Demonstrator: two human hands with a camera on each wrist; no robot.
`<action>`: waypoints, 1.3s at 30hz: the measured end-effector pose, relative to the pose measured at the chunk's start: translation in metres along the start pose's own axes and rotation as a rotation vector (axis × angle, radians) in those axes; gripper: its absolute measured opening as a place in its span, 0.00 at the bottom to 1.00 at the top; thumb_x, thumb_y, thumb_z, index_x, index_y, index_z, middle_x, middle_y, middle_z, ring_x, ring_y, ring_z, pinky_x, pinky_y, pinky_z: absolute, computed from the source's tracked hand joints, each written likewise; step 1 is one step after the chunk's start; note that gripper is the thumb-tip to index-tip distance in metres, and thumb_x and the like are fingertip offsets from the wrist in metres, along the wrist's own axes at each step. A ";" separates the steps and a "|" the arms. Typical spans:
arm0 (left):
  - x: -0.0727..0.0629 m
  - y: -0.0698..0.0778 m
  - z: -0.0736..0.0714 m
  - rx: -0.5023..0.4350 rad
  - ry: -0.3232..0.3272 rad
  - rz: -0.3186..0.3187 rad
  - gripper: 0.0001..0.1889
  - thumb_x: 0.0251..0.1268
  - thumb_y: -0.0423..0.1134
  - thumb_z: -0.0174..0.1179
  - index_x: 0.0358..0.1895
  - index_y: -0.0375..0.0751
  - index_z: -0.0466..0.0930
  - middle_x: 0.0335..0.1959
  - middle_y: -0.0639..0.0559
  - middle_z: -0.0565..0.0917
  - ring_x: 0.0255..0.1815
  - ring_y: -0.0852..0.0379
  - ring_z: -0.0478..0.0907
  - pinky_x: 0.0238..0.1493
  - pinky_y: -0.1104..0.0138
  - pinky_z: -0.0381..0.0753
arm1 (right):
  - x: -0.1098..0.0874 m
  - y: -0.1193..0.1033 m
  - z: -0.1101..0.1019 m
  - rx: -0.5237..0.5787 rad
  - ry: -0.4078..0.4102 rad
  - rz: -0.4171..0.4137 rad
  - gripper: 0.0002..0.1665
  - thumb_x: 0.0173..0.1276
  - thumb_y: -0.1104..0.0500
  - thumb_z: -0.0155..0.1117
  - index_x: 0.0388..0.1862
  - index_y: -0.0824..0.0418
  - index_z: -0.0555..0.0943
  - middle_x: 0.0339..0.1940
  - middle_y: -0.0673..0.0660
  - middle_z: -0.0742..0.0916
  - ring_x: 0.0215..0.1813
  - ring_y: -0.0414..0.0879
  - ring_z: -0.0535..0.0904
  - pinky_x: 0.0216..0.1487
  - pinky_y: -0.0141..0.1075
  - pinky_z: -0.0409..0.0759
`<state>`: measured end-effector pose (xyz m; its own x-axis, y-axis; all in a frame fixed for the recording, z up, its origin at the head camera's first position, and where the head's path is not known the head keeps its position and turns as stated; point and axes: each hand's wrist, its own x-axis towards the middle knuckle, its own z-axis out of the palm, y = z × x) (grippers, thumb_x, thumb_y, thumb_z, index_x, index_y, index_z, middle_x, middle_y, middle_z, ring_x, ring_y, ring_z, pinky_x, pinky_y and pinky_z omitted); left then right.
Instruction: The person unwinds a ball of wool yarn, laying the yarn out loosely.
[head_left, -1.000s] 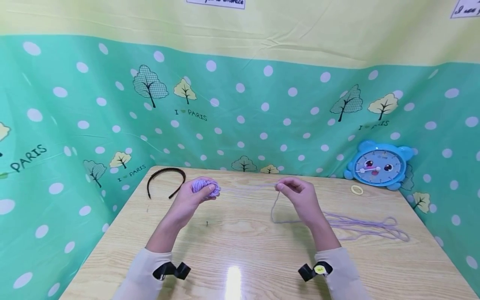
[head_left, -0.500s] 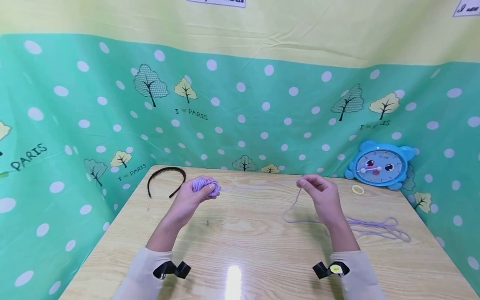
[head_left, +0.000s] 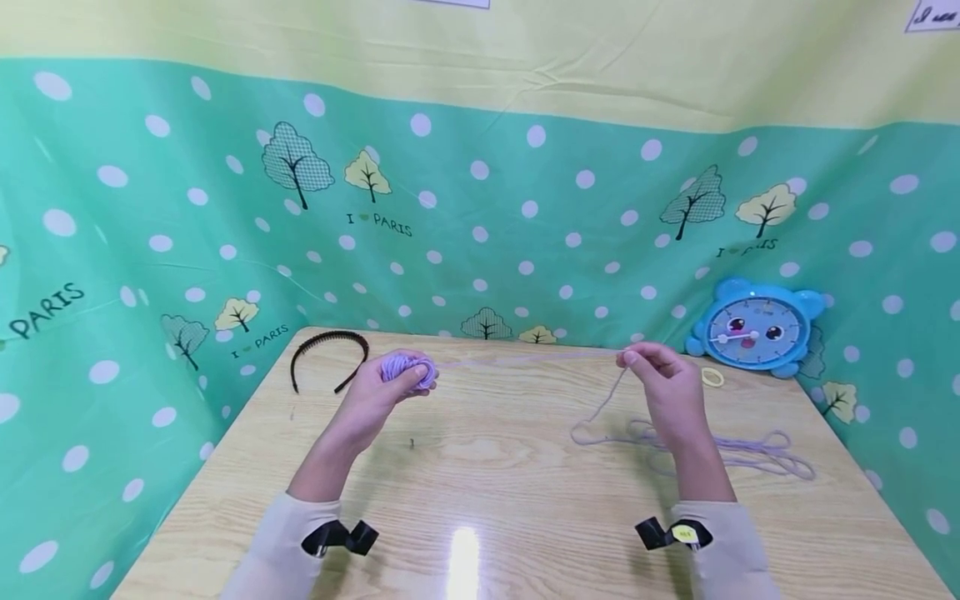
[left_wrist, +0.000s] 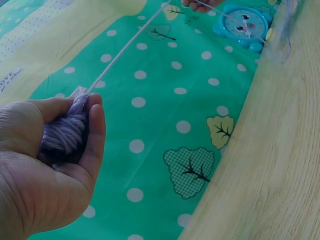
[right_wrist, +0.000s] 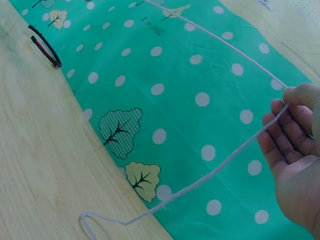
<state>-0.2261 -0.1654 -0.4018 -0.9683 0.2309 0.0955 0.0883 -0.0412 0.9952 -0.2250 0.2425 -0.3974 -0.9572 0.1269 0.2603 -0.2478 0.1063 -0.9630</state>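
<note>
While the lilac strand [head_left: 555,357] runs taut between the left hand [head_left: 382,390] and the right hand [head_left: 670,385], a light, even pull is probably best — a hard tug could drag windings off the yarn ball [left_wrist: 65,132]. That ball is raised above the counter [head_left: 517,508], the left fingers and thumb wrapped round it; the right hand pinches the strand between thumb and fingertips. Its slack length [right_wrist: 204,179] drops toward loose loops [head_left: 761,448] on the counter's right, which should be checked for snags. The fibre looks soft and matte, the ball a squat oval with ridged coils — the counter pale, grained wood, the headband [head_left: 330,335] a slim, dark, toothed arc
</note>
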 end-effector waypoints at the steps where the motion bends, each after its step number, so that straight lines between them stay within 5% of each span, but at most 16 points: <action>1: 0.000 0.000 0.000 0.002 0.000 -0.001 0.14 0.76 0.36 0.61 0.55 0.27 0.78 0.40 0.57 0.88 0.42 0.61 0.86 0.52 0.67 0.89 | 0.000 0.000 -0.001 0.010 0.003 0.006 0.19 0.75 0.50 0.66 0.50 0.66 0.84 0.40 0.43 0.89 0.50 0.38 0.84 0.60 0.19 0.78; 39: 0.002 0.000 -0.008 0.016 0.044 -0.008 0.18 0.77 0.38 0.60 0.58 0.27 0.78 0.43 0.58 0.87 0.43 0.62 0.86 0.52 0.69 0.88 | -0.001 -0.005 -0.041 0.149 0.163 0.029 0.23 0.73 0.53 0.68 0.56 0.70 0.82 0.41 0.47 0.89 0.51 0.40 0.84 0.60 0.19 0.79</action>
<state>-0.2302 -0.1725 -0.4019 -0.9782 0.1884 0.0868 0.0839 -0.0234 0.9962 -0.2170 0.2821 -0.3895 -0.9303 0.2869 0.2285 -0.2515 -0.0455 -0.9668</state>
